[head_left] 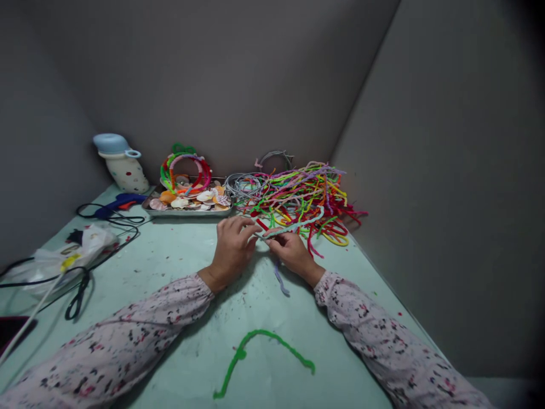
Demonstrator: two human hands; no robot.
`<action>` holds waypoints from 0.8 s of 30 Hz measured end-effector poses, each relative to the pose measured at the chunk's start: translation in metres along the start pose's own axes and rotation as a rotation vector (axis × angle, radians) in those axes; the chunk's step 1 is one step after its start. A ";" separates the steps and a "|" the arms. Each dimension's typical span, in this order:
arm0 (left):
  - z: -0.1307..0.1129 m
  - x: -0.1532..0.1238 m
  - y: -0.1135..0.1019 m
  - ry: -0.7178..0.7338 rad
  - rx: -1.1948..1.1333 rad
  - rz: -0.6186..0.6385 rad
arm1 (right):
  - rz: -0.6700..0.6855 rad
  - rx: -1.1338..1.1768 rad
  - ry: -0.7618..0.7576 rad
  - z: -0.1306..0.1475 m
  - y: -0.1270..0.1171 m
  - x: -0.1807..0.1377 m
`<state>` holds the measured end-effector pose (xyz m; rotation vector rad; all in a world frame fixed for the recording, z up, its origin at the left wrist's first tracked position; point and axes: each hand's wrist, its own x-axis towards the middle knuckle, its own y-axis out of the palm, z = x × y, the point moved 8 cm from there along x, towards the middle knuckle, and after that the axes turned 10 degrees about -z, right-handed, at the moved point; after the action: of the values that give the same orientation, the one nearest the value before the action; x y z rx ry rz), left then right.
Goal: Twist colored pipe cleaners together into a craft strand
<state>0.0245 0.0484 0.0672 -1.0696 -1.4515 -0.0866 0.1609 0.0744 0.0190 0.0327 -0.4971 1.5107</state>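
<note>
My left hand [235, 241] and my right hand [293, 250] meet over the middle of the table, fingertips nearly touching. The right fingers pinch a fuzzy pale blue strand [293, 227], whose free end slants up to the right. Between the hands shows a thin grey piece, pinched by the left fingers; its kind is unclear. A short red strand [263, 225] pokes out just behind the fingertips. Below the right hand dangles a lilac strand [280, 278], its upper end hidden. Nearer me lies a bent green fuzzy strand [259, 332].
Behind the hands, a metal tray [189, 213] holds seashells and colourful wrapped rings [185, 167]. Grey wire coils [244, 184] adjoin a heap of coloured strands [315, 190]. Leftward are a bottle [123, 165], black cables [128, 227] and a plastic bag [80, 250]. Grey partitions enclose the table.
</note>
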 end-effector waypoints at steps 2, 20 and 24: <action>-0.003 -0.001 0.004 0.044 -0.026 0.054 | 0.014 -0.021 -0.009 0.000 0.000 0.000; 0.000 -0.008 0.018 0.085 -0.158 0.153 | 0.043 -0.041 -0.067 0.001 -0.001 0.000; 0.002 -0.007 0.019 0.061 -0.173 0.156 | 0.052 -0.019 -0.074 0.000 0.000 -0.001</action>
<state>0.0340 0.0565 0.0510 -1.3075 -1.3188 -0.1344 0.1613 0.0736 0.0189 0.0618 -0.5751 1.5602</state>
